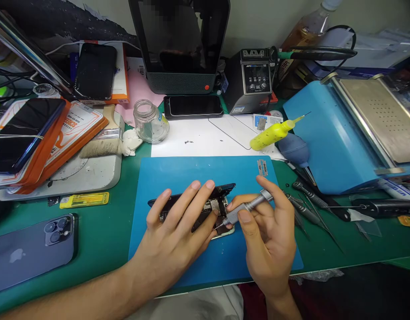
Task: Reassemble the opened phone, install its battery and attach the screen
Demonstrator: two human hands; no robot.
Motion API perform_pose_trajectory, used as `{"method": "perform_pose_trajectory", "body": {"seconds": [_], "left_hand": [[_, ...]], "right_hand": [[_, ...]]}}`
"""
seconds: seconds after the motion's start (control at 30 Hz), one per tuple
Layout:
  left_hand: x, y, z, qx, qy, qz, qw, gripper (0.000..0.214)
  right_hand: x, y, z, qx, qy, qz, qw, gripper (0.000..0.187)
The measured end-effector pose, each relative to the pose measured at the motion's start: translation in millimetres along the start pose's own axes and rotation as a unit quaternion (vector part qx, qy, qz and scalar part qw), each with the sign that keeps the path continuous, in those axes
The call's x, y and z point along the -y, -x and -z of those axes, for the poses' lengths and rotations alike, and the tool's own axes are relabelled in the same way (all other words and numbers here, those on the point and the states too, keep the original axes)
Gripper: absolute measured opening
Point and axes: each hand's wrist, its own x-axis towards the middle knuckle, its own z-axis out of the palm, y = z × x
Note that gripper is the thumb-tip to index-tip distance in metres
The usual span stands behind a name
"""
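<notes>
An opened phone (221, 208) lies on the blue mat (205, 169), its dark screen (224, 190) tilted up along the far side and its inner parts showing. My left hand (168, 244) steadies it, fingers spread across the raised screen and the body, covering much of the left part. A silver precision screwdriver (238, 214) with a knurled handle is in my right hand (271, 244). The index finger presses on its end cap while the thumb and other fingers grip the shaft. Its tip points into the phone's near right area; the exact contact point is too small to make out.
Right of the mat lie tweezers (320, 213), a blue air blower (294, 150) and a yellow needle bottle (273, 134). Behind stand a glass jar (150, 122) and a soldering station (249, 82). Left are a purple-blue phone (31, 251), a yellow case (85, 200) and a brush (101, 147).
</notes>
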Motion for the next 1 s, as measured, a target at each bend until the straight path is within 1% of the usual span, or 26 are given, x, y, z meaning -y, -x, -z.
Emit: {"method": "perform_pose_trajectory", "body": {"seconds": [1.0], "left_hand": [[1.7, -2.2, 0.3, 0.003, -0.007, -0.005, 1.0, 0.026]], "right_hand": [[-1.2, -0.6, -1.0, 0.003, 0.008, 0.002, 1.0, 0.051]]}}
